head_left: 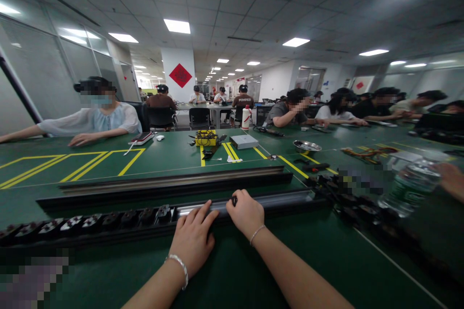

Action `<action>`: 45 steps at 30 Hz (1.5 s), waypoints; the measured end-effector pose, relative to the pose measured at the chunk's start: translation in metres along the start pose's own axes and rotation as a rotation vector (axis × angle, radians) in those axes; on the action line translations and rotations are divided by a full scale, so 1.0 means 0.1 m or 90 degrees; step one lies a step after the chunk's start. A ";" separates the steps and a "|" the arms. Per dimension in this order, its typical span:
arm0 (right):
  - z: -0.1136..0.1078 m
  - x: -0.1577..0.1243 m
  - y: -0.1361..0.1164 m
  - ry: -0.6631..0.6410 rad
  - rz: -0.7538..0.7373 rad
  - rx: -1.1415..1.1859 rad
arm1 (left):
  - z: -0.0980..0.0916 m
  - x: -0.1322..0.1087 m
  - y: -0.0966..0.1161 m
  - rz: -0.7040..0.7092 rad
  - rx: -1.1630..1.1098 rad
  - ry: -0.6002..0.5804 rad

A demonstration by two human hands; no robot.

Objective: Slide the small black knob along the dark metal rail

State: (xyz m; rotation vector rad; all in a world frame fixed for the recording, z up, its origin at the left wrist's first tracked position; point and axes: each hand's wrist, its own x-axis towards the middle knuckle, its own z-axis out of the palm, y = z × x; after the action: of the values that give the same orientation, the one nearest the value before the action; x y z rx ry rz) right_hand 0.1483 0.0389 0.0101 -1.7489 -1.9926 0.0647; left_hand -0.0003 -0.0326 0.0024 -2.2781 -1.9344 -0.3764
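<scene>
A long black track (pixel 250 222) with a shiny silver inside runs across the green table in front of me. Several black blocks (pixel 108 222) sit in a row in its left part. My left hand (pixel 194 236) rests on the track just right of the last block, its fingers spread and holding nothing. Beside it, my right hand (pixel 246 215) is closed over the track, pinching a small black piece (pixel 234 200). The piece's exact kind is too small to make out. Behind the track lies another long dark rail (pixel 174 181), parallel to it.
Loose black parts (pixel 362 207) lie to the right, near a clear water bottle (pixel 409 186) and another person's hand (pixel 453 181). Farther back are a metal bowl (pixel 307 146), a grey box (pixel 244 142) and a yellow box with cables (pixel 205 138). A person (pixel 105 118) sits across on the left.
</scene>
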 end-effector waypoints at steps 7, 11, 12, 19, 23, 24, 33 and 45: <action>-0.03 -0.01 0.02 -0.015 -0.013 0.004 | 0.03 0.00 -0.01 0.008 -0.008 0.027; -0.08 -0.05 0.06 0.014 -0.049 0.016 | 0.04 0.00 -0.02 0.006 -0.001 0.019; -0.09 -0.05 0.07 0.015 -0.063 0.020 | 0.04 0.00 -0.02 0.006 0.000 0.018; -0.10 -0.06 0.09 -0.011 -0.073 0.022 | 0.04 -0.01 -0.02 0.012 0.001 0.021; -0.08 -0.04 0.08 -0.011 -0.055 0.012 | 0.04 -0.01 -0.02 0.013 -0.001 0.026; -0.08 -0.04 0.08 -0.011 -0.053 0.009 | 0.03 -0.01 -0.02 0.014 -0.002 0.027; -0.11 -0.04 0.07 -0.031 -0.033 0.006 | 0.03 -0.01 -0.02 0.010 -0.006 0.026; -0.13 -0.03 0.07 -0.039 -0.027 0.005 | -0.01 0.00 0.00 0.001 -0.001 0.003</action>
State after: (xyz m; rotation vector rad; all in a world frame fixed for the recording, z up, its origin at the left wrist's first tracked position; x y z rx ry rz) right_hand 0.1602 0.0338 0.0176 -1.7171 -2.0694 0.1127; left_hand -0.0004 -0.0330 0.0030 -2.2769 -1.9305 -0.3835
